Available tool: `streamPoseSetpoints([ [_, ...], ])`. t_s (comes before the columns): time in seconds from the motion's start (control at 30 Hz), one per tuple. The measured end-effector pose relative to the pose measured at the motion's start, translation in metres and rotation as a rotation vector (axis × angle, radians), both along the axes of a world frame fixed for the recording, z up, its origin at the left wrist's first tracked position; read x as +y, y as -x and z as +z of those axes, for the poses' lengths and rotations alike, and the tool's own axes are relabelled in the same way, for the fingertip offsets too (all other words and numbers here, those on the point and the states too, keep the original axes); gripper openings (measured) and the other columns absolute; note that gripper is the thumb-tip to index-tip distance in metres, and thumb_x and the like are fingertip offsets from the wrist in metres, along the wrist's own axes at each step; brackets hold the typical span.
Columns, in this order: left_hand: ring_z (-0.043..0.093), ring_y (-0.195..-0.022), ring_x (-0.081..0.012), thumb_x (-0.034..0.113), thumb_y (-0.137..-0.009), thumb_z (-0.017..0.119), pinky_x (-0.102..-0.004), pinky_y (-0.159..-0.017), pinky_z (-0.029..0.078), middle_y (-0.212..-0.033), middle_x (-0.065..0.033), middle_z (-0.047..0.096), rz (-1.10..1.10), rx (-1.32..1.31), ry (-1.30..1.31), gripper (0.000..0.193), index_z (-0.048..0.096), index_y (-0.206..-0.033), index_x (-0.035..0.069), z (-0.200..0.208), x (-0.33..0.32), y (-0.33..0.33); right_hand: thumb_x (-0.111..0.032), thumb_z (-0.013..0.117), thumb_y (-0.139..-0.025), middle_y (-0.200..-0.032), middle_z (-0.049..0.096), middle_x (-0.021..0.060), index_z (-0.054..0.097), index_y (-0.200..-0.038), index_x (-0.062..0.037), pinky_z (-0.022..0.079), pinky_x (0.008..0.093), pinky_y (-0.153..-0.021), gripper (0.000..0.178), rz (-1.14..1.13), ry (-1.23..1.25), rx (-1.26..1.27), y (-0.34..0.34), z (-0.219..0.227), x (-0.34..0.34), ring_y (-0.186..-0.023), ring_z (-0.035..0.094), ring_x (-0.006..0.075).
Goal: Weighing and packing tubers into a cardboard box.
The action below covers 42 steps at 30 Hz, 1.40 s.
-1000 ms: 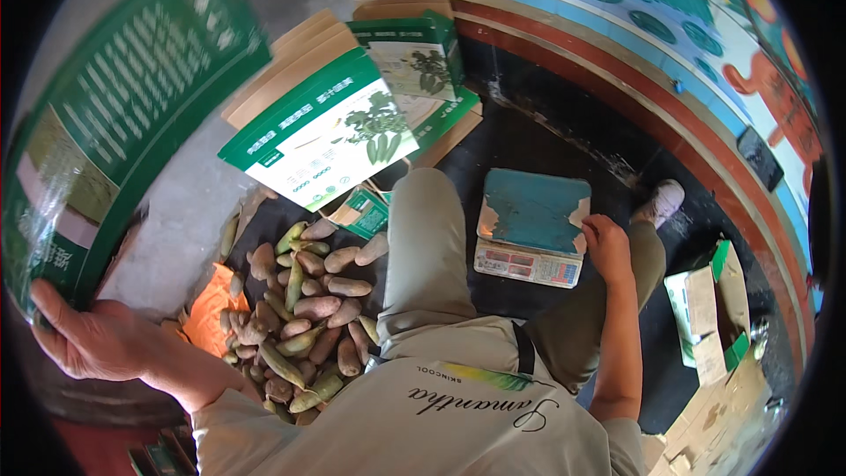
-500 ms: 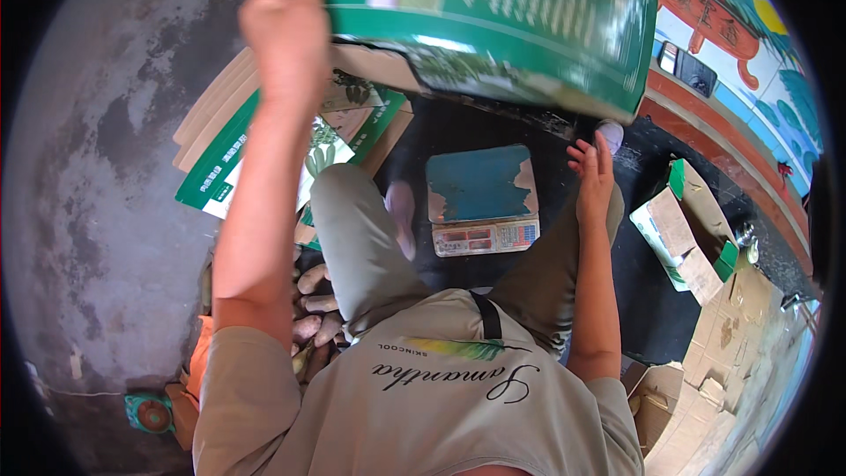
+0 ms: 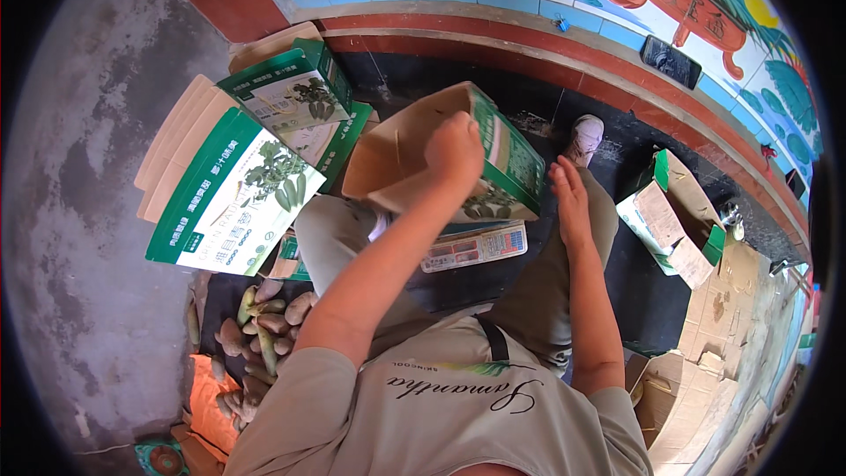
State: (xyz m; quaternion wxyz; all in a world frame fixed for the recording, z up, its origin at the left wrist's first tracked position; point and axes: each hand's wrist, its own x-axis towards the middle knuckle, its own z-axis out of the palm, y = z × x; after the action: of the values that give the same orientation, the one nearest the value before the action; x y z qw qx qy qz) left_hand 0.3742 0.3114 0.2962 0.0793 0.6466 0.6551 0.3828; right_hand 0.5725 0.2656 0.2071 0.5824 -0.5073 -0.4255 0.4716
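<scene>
A green-and-white cardboard box (image 3: 515, 154) stands tilted between my knees, its open brown side turned to the left. My left hand (image 3: 456, 152) is closed on the upper edge of this box. Held just off its right side is my right hand (image 3: 571, 203), fingers stretched out and nothing in them; whether the fingertips touch the box I cannot tell. Beneath the box is a weighing scale (image 3: 476, 248), with only its front panel showing and its plate mostly hidden.
Several flattened or folded green-and-white cartons (image 3: 225, 203) stack up at the left. Below them lies a heap of root vegetables (image 3: 264, 326) beside an orange bag (image 3: 214, 397). At the right are an open carton (image 3: 674, 216) and brown cardboard sheets (image 3: 714, 326). A phone (image 3: 671, 62) rests on the wall ledge.
My left hand has brought the box down from above, with its open side now showing, over the scale. My right hand has moved slightly down and left, beside the box.
</scene>
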Motion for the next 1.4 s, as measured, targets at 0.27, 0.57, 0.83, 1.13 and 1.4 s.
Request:
streamPoseSetpoints([
  [0.27,0.060,-0.096,-0.0285,0.038,-0.078,0.065,-0.0376,-0.081,0.047,-0.106,-0.0145,0.061,-0.559,-0.153,0.198,0.049,0.055,-0.109,0.001,-0.013,-0.014,0.006,-0.035,0.041,-0.096,-0.132,0.043,0.0111,0.035,-0.135,-0.0024,0.029,0.0275,-0.101,0.052,0.059,0.141,-0.001,0.009,0.014,0.001,-0.121,0.040,0.0172],
  [0.57,0.061,-0.086,-0.0305,0.038,-0.077,0.063,-0.0417,-0.073,0.048,-0.087,-0.0119,0.065,-0.532,0.575,0.724,0.032,0.066,-0.093,0.011,-0.082,-0.027,0.092,-0.041,0.037,-0.096,-0.134,0.041,0.0078,0.037,-0.134,-0.0038,0.024,0.0279,-0.103,0.054,0.038,0.090,0.218,0.000,0.002,0.014,-0.124,0.036,0.0177],
  [0.83,0.063,-0.079,-0.0302,0.029,-0.078,0.064,-0.0414,-0.068,0.049,-0.080,-0.0115,0.065,-0.567,0.621,0.504,0.022,0.066,-0.085,0.008,-0.096,-0.026,0.082,-0.038,0.045,-0.093,-0.136,0.038,0.0105,0.038,-0.134,-0.0041,0.021,0.0310,-0.105,0.053,-0.083,0.267,0.086,0.019,0.011,0.016,-0.127,0.032,0.0199],
  [1.13,0.062,-0.079,-0.0316,0.026,-0.077,0.063,-0.0423,-0.069,0.049,-0.080,-0.0129,0.064,-0.620,0.577,0.523,0.020,0.064,-0.081,0.007,-0.097,-0.028,0.077,-0.029,0.048,-0.094,-0.126,0.049,0.0131,0.042,-0.129,0.0020,0.031,0.0284,-0.100,0.047,-0.064,0.129,-0.123,0.017,0.001,0.013,-0.118,0.044,0.0190],
  [1.4,0.061,-0.084,-0.0297,0.022,-0.076,0.064,-0.0414,-0.071,0.049,-0.087,-0.0088,0.064,-0.653,0.647,0.512,0.017,0.064,-0.087,0.008,-0.107,-0.031,0.092,-0.026,0.051,-0.091,-0.120,0.053,0.0154,0.048,-0.124,0.0026,0.037,0.0292,-0.095,0.043,-0.096,0.074,-0.282,0.018,-0.010,0.015,-0.112,0.050,0.0216],
])
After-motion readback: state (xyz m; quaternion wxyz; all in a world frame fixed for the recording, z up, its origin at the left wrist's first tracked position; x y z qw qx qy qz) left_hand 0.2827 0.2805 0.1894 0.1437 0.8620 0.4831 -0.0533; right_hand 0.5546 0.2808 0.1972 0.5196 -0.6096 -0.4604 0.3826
